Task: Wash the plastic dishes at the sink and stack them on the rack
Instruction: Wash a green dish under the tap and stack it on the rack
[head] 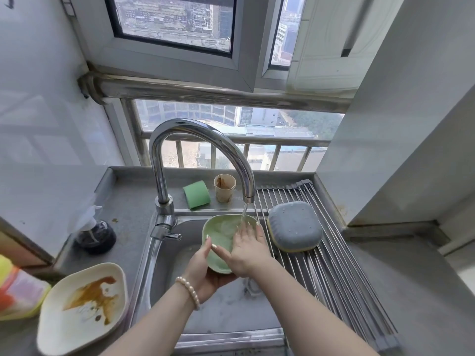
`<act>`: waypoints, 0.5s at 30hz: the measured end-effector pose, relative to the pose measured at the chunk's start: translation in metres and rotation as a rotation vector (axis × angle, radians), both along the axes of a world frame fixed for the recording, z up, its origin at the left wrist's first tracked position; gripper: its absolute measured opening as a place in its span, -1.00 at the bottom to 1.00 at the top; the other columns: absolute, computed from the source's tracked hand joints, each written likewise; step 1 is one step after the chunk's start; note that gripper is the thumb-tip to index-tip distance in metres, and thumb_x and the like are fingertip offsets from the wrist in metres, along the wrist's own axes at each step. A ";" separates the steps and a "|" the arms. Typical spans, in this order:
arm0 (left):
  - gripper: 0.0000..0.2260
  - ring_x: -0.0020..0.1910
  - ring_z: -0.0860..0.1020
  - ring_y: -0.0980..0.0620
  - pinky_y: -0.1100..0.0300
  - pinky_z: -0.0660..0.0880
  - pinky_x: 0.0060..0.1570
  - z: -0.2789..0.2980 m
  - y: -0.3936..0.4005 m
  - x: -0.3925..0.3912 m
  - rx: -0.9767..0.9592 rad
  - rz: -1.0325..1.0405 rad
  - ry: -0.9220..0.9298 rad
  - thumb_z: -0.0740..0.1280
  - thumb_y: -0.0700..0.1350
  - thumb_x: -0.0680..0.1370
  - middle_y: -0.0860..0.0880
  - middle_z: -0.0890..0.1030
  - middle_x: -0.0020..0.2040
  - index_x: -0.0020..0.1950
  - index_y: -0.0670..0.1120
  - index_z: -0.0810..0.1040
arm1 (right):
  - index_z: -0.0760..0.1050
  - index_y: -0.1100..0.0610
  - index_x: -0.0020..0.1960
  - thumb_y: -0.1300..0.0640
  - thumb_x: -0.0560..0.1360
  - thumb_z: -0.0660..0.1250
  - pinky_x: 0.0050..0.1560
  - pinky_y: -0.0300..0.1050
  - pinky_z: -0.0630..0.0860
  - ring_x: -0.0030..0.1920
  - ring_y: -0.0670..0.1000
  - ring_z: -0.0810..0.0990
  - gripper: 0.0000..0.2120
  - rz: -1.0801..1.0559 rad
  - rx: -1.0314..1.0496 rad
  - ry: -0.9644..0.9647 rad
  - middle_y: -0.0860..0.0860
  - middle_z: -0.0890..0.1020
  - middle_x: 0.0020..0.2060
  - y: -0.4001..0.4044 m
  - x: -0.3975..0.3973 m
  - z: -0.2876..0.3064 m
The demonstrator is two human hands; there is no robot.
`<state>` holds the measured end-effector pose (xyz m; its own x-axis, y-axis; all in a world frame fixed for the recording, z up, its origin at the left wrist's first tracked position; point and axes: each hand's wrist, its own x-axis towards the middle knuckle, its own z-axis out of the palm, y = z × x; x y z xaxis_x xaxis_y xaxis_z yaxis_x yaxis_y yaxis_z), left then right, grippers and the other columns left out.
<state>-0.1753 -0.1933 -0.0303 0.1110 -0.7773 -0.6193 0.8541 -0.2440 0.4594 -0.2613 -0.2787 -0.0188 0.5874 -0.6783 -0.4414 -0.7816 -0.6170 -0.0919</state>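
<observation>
A green bowl (220,238) is held tilted over the sink (164,268), under the stream of water (244,213) that falls from the tap (200,140). The bowl is gripped from below and at its left rim by the left hand (205,271), whose fingers are curled round the edge, the thumb laid on the inside. The right hand (248,249) is laid flat inside the bowl, its fingers straight and slightly spread, pressed against the wet inner wall where the water lands; nothing is clasped by it. A pearl bracelet (189,291) is worn on the left wrist.

On the rack (321,265), which is spread over the right part of the sink, a grey dish (294,226) is set upside down, just beside the bowl. On the counter to the left a cream plate (82,308) smeared with brown sauce is lying. Behind the sink a green sponge (196,194) and a stained cup (224,188) are placed side by side on the ledge. A dark bottle (95,236) is seen left of the tap
</observation>
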 end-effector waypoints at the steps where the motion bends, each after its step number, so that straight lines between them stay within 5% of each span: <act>1: -0.54 0.01 0.62 -0.17 -0.07 0.55 -0.08 0.001 0.001 0.000 -0.019 -0.003 0.023 0.04 0.18 0.63 -0.18 0.68 0.03 0.20 -0.12 0.52 | -0.22 0.23 0.55 -0.41 0.52 -0.21 0.45 0.03 -0.40 0.53 0.10 -0.26 -0.13 -0.005 0.000 -0.019 0.17 -0.21 0.53 0.000 0.004 0.000; 5: -0.55 0.06 0.60 -0.17 -0.05 0.61 -0.11 -0.003 0.000 0.002 -0.064 0.001 0.113 0.06 0.18 0.62 -0.18 0.64 0.14 0.22 -0.10 0.53 | -0.21 0.14 0.57 -0.31 0.58 -0.19 0.50 0.03 -0.31 0.53 0.09 -0.29 -0.26 0.061 0.071 -0.111 0.10 -0.24 0.54 -0.002 0.010 0.000; 12: -0.57 0.18 0.56 -0.13 -0.03 0.45 0.18 -0.008 -0.014 0.003 -0.029 0.013 0.101 0.14 0.20 0.58 -0.12 0.64 0.15 0.21 -0.07 0.57 | -0.15 0.07 0.57 -0.09 0.65 -0.11 0.48 0.04 -0.36 0.53 -0.03 -0.26 -0.44 0.268 0.156 -0.275 -0.01 -0.03 0.56 0.007 0.003 -0.005; 15: -0.46 0.15 0.57 -0.17 -0.05 0.48 0.07 -0.006 -0.020 0.006 0.035 0.042 0.015 0.15 0.25 0.56 -0.20 0.65 0.10 0.20 -0.19 0.54 | -0.05 0.04 0.57 -0.03 0.67 -0.08 0.51 -0.01 -0.27 0.54 -0.02 -0.17 -0.50 0.302 0.204 -0.342 -0.04 0.03 0.55 0.009 -0.006 -0.007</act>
